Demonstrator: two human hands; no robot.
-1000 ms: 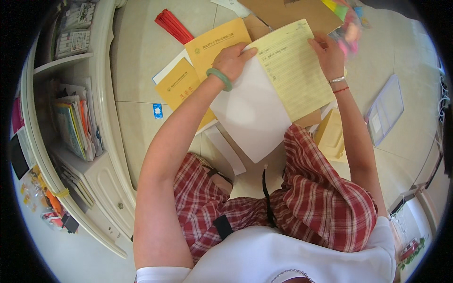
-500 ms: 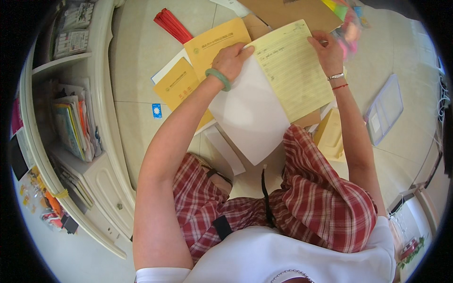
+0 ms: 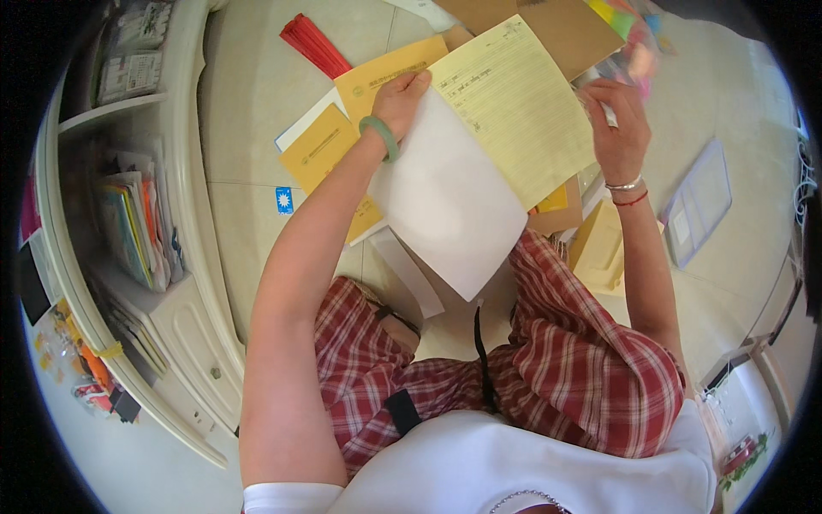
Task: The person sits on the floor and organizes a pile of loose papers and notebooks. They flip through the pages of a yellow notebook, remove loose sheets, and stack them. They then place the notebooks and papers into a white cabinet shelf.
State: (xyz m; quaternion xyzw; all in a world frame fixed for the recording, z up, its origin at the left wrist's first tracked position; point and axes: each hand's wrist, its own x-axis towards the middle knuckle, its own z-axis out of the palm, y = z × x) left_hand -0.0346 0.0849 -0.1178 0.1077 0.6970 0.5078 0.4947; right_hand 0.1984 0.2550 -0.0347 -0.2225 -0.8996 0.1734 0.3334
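Observation:
My left hand (image 3: 401,104), with a green bangle at the wrist, is closed on the upper edge of the open paper booklet. Its blank white page (image 3: 449,193) hangs toward my lap, and the yellow lined page (image 3: 514,111) with some handwriting lies to the right. The thumb is on top near where the two pages meet. My right hand (image 3: 621,128) is just off the right edge of the yellow page. Its fingers are curled toward the thumb in a loose pinch, and I cannot make out what, if anything, is between them.
Yellow-brown envelopes (image 3: 321,158) lie under my left forearm. A bundle of red strips (image 3: 314,44), a blue card (image 3: 284,200), brown cardboard (image 3: 565,34), a yellow tray (image 3: 599,244) and a clear plastic case (image 3: 698,206) surround me. A white shelf unit (image 3: 193,317) stands at left.
My right hand has come off the upper right corner of the yellow page and moved right and down. My left hand and the booklet have shifted slightly left.

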